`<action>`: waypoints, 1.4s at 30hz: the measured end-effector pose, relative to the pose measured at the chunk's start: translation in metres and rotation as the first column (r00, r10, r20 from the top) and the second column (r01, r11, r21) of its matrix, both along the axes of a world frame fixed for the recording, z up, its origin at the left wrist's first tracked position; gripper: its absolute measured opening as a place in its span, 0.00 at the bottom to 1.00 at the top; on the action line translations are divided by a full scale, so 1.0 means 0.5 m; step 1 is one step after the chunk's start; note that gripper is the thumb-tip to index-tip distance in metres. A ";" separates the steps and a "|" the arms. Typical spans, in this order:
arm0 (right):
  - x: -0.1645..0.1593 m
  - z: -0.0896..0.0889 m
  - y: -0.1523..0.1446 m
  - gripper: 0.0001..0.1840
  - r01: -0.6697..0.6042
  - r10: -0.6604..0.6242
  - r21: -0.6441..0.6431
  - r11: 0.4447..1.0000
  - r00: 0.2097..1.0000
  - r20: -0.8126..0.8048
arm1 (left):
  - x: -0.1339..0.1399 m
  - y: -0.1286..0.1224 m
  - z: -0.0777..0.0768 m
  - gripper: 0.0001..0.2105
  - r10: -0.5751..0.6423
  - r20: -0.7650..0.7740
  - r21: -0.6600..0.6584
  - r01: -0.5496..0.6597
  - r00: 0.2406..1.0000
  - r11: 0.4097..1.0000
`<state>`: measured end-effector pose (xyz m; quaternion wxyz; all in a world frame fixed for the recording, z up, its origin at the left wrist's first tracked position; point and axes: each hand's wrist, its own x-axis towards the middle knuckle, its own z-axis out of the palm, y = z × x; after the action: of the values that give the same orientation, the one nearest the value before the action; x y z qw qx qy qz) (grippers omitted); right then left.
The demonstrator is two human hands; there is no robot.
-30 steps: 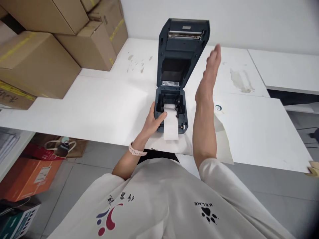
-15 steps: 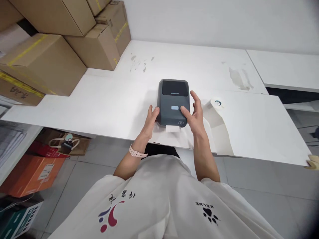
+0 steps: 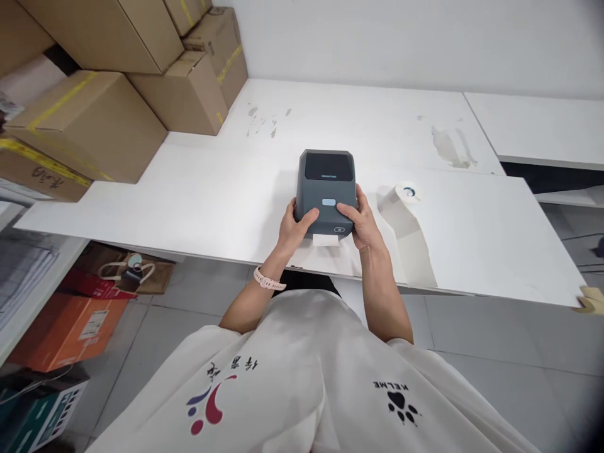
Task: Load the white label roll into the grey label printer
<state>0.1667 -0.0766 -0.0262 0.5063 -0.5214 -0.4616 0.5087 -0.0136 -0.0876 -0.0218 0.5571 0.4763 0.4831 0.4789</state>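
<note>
A dark grey label printer (image 3: 327,189) sits on the white table in front of me, a short white paper strip (image 3: 325,240) sticking out of its near edge. My left hand (image 3: 296,228) grips the printer's left side, thumb on top and fingers against the side. On the opposite side my right hand (image 3: 361,220) holds it likewise, its thumb lying just right of the pale button. To the right of that hand lies a roll of white labels (image 3: 406,194), its paper unrolled toward the table's front edge.
Cardboard boxes (image 3: 104,119) are stacked at the table's back left. The white table (image 3: 212,189) has worn patches and ends near my body. Below, at left, an orange box (image 3: 70,327) and a paper bag (image 3: 155,277) stand on a lower level.
Both hands have closed in on the printer's sides. My left thumb has moved onto its top, and my right fingers, spread before, now wrap its side.
</note>
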 end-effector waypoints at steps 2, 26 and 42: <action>-0.002 0.001 0.000 0.53 0.010 -0.010 0.002 1.000 1.000 0.023 | -0.006 -0.029 -0.012 0.36 0.089 -0.058 0.010 -0.089 0.994 0.996; -0.017 0.042 0.025 0.57 0.087 -0.093 0.048 0.995 0.984 0.149 | 0.000 -0.074 -0.061 0.23 -0.198 -0.117 -0.074 0.190 0.973 0.979; -0.016 0.143 0.115 0.37 0.088 -0.363 0.691 0.717 0.894 0.263 | -0.056 0.095 0.010 0.20 0.170 -0.234 0.169 -0.132 0.957 0.977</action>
<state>0.1585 -0.0193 0.0452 0.6176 -0.4487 -0.6320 0.1333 -0.0414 -0.0400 -0.0168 0.4165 0.5348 0.5459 0.4925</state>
